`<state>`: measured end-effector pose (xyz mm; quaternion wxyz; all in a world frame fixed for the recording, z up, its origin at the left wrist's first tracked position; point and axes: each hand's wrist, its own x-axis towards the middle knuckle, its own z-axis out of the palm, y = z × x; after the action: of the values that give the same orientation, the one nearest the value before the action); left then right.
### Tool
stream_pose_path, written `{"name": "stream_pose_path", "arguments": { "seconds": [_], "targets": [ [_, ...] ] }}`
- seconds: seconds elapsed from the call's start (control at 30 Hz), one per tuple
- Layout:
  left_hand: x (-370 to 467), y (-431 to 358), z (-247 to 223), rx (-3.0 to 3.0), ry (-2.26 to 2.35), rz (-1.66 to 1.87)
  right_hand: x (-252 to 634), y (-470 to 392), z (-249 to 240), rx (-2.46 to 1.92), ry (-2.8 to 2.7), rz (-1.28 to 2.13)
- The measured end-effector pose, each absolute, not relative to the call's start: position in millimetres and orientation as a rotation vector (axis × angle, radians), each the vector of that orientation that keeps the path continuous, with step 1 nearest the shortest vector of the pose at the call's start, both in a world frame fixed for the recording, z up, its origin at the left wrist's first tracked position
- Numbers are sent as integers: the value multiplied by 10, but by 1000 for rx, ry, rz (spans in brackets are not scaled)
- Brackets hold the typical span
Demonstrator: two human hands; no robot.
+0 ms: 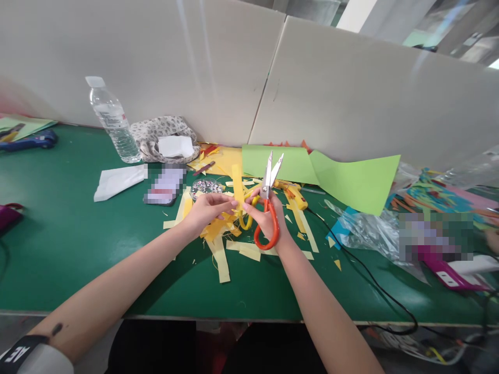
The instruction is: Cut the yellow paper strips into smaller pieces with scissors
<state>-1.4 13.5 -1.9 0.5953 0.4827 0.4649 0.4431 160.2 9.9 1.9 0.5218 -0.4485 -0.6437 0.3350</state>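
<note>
Head view: we look down past our two bare forearms at a green worktop (78, 234) strewn with pale and yellow paper scraps (221, 262). At the middle, above the pile, a yellow strip (237, 179) stands nearly upright. Our left hand (208, 210) pinches its lower end between thumb and fingertips, and the thumb of our right hand (263, 221) meets it from the other side, presumably to steady something so thin and limp.

The right hand also carries scissors (265, 190), an orange handle hooked against the palm. Their slightly parted blades point up and away from us, likely so the fingertips can work without setting them down.

Just beyond the left hand, a clear dish (206, 188) of shiny bits sits within easy reach. A yellow glue gun (296, 197) lies right of the scissors, its black cord (362, 269) trailing rightward, perhaps to clear our working spot. A water bottle (113, 122) stands farther back at left.
</note>
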Motion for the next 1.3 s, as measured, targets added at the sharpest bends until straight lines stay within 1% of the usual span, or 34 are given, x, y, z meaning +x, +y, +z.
{"name": "stream_pose_path", "arguments": {
  "seconds": [0.33,0.5,0.6,0.67,0.73,0.9,1.0,1.1,1.3],
  "targets": [
    [-28,127,-39,1193,1029,931,1608,87,28,-1071,-1527,773],
    [-25,125,-29,1183,1023,934,1600,87,16,-1043,-1520,803],
    [-35,125,-35,1193,1005,986,1595,81,11,-1058,-1523,755],
    [-48,130,-35,1190,1005,1046,1617,85,11,-1110,-1518,649],
    [-61,138,-30,1182,1005,1101,1670,106,11,-1206,-1518,472],
    [-63,144,-13,1221,967,1106,1852,216,-25,-1533,-1596,-213],
    [-54,128,-20,1287,1000,1028,1889,253,-76,-1639,-1715,-468],
    [-47,117,-39,1366,1066,989,1870,249,-114,-1688,-1805,-538],
    [-41,137,-58,1422,1205,1081,1844,227,-91,-1647,-1753,-491]
  ]
}}
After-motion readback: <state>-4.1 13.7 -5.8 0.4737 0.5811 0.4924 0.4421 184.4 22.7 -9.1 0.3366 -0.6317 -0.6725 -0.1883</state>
